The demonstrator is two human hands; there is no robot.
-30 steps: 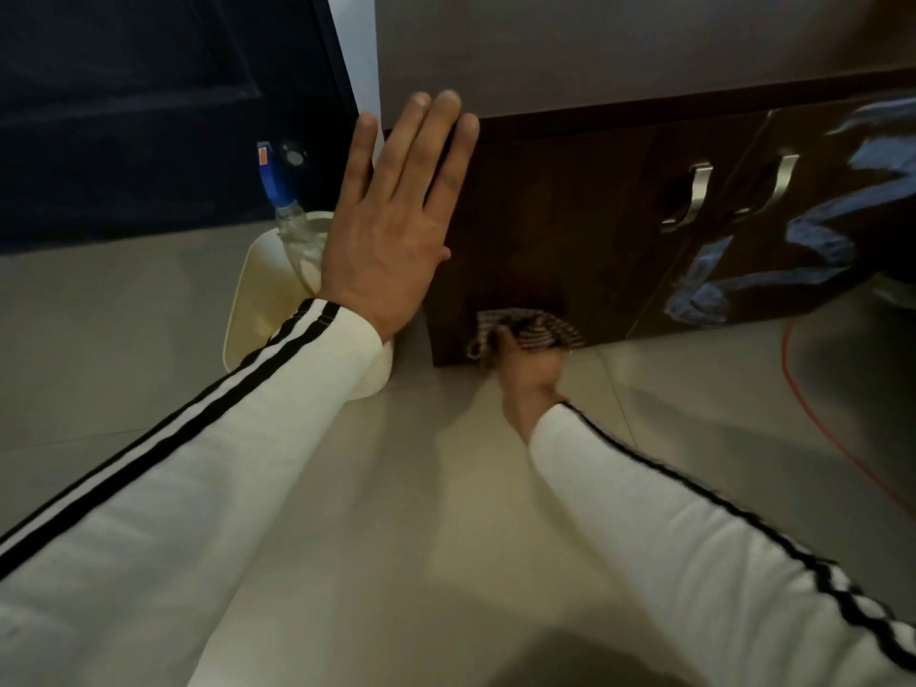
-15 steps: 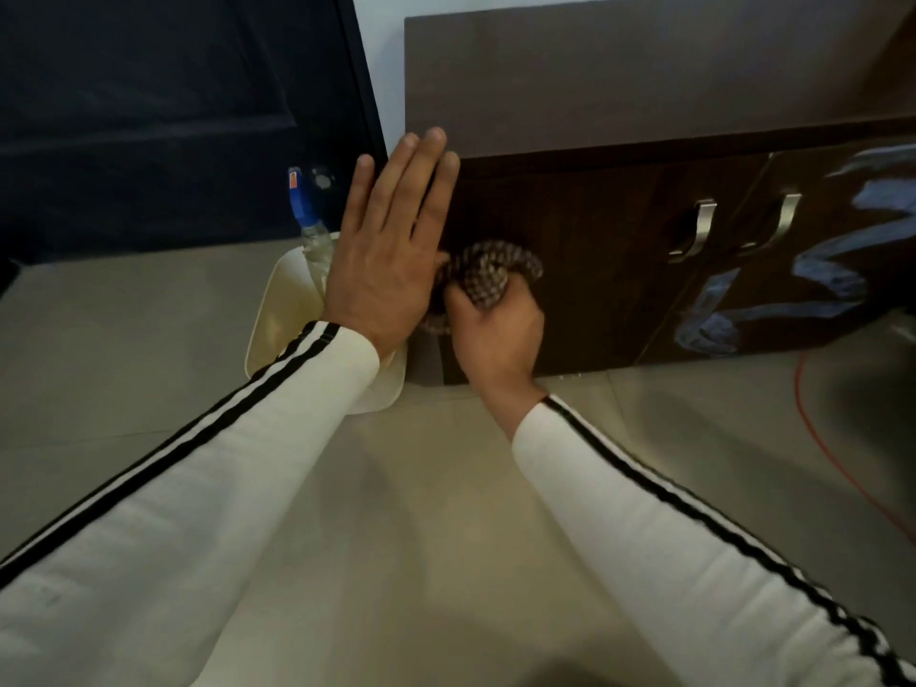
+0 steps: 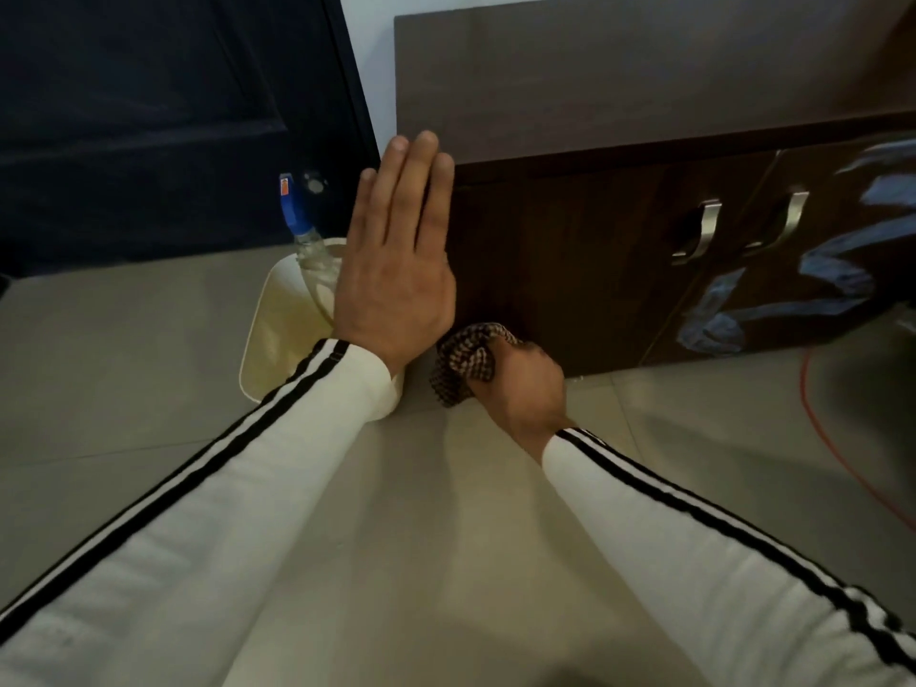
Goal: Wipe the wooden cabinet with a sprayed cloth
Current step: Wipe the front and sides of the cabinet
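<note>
My left hand (image 3: 396, 285) lies flat at the corner of the cabinet (image 3: 585, 270), fingers straight and together. My right hand (image 3: 520, 384) has its fingers clamped on the checked cloth (image 3: 466, 361), low against the cabinet front.

Dark navy panelled door (image 3: 148, 116) fills upper L, w/ a narrow strip of white wall (image 3: 376, 66) at its R edge. Cream plastic tub (image 3: 282, 329) sits on the pale tiled floor (image 3: 99, 364) near the door; a clear spray bottle (image 3: 297, 225) w/ blue nozzle stands in it, nozzle up. Thin orange cable (image 3: 805, 384) runs over the floor at far R.
</note>
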